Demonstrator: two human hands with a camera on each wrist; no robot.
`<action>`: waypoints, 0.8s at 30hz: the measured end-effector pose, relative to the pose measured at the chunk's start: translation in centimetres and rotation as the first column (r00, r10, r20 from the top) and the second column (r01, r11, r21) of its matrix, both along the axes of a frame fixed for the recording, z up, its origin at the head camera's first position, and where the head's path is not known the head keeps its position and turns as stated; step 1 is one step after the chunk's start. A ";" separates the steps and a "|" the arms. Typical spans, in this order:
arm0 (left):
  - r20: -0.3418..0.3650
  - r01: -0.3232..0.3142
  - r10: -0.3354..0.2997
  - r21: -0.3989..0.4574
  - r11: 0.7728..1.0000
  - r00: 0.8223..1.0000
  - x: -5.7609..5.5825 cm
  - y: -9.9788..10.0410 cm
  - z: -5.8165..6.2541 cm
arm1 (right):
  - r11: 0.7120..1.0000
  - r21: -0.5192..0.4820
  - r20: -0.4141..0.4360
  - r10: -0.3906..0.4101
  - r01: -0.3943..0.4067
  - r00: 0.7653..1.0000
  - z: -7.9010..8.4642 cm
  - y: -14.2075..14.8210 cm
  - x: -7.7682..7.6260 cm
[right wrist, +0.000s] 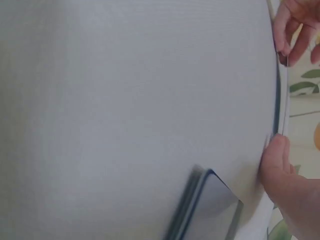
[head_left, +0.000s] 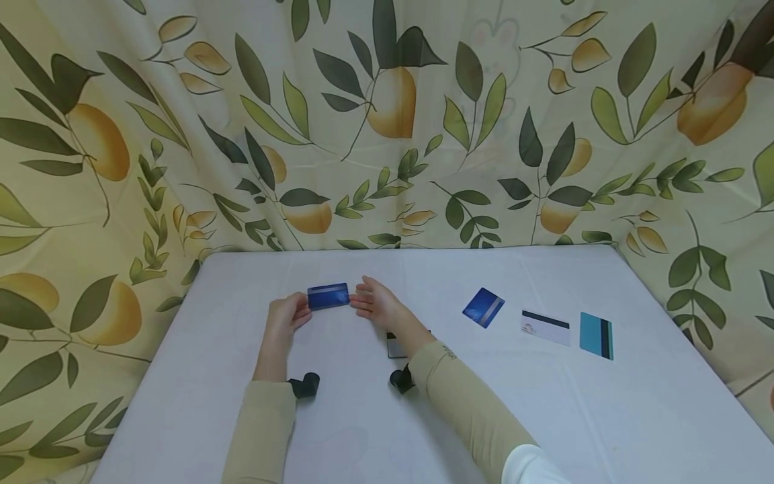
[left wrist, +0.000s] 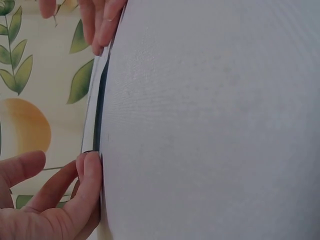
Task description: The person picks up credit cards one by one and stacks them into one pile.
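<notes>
A blue bank card [head_left: 328,296] with a pale grey stripe lies between my two hands toward the back left of the white table. My left hand [head_left: 287,312] pinches its left end with the fingertips. At the right end, my right hand [head_left: 376,304] has its thumb and fingertips on the edge, the other fingers spread. In the left wrist view the card [left wrist: 98,107] shows nearly edge-on, close to the white tabletop. Partly hidden under my right forearm is a small stack of cards [head_left: 396,347], whose edges show in the right wrist view.
On the right of the table [head_left: 544,417] lie another blue card [head_left: 484,308], a white card [head_left: 545,328] with a black stripe, and a teal card [head_left: 595,335]. A curtain [head_left: 387,168] with fruit and leaves hangs behind. Black wrist cameras [head_left: 306,385] sit at both sleeves.
</notes>
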State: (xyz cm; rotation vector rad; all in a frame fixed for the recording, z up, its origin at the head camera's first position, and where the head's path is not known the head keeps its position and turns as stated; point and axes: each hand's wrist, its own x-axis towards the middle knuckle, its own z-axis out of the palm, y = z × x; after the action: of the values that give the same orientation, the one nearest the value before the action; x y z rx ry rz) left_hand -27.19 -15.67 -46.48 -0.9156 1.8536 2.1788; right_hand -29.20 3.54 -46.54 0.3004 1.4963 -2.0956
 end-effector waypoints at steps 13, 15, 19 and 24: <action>-0.059 0.066 -0.067 -0.023 0.998 0.996 0.6 0.3 -0.4 | 0.997 -0.079 0.069 -0.004 0.009 0.998 -0.2 1.0 0.1; -0.074 0.064 -0.066 -0.026 0.998 0.995 0.7 0.4 -0.4 | 0.997 -0.080 0.077 0.001 0.005 0.997 -0.2 1.2 0.1; -0.091 0.050 -0.053 -0.034 0.998 0.994 1.0 0.8 -0.4 | 0.996 -0.086 0.094 0.002 0.006 0.996 -0.1 1.5 0.2; -0.107 0.021 -0.027 -0.051 0.998 0.994 1.4 1.4 -0.4 | 0.997 -0.078 0.138 -0.010 0.021 0.990 0.3 1.9 0.3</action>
State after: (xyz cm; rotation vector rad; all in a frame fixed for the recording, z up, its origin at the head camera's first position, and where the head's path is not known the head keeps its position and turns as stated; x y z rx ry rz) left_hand -25.81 -14.29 -46.86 -0.7951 1.9646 2.2183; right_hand -28.88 5.39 -46.21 0.4183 1.3318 -2.0952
